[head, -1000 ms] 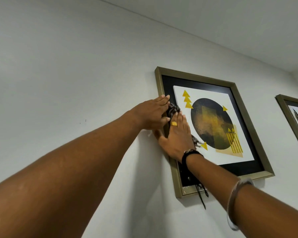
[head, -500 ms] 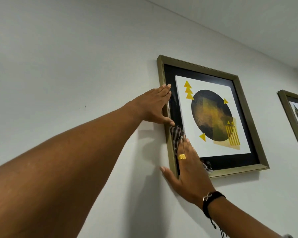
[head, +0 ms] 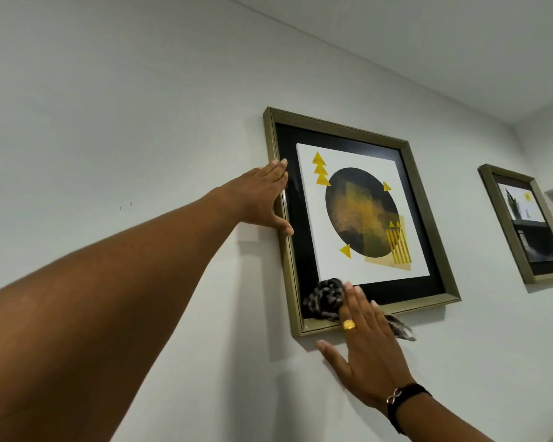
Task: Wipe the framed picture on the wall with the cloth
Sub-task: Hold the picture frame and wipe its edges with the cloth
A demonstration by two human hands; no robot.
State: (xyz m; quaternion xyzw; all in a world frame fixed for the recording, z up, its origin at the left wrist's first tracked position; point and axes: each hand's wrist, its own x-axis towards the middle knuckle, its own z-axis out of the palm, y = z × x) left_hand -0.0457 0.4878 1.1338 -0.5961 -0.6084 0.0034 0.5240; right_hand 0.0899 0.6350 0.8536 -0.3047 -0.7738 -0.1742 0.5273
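The framed picture (head: 428, 218) hangs on the white wall: a dull gold frame, a black mat, and a white print with a dark circle and yellow triangles. My left hand (head: 262, 199) lies flat against the frame's left edge, fingers together, thumb on the frame. My right hand (head: 364, 346), with a gold ring, presses a dark patterned cloth (head: 324, 301) onto the glass at the frame's bottom left corner. Part of the cloth sticks out to the right under my fingers, below the bottom edge.
A second framed picture (head: 524, 224) in a similar gold frame hangs to the right, near the room's corner. The ceiling meets the wall above. A small dark mark (head: 125, 205) sits on the bare wall to the left.
My right hand has slid the cloth down the left side of the glass to the bottom left corner. My left hand has stayed on the frame's left edge.
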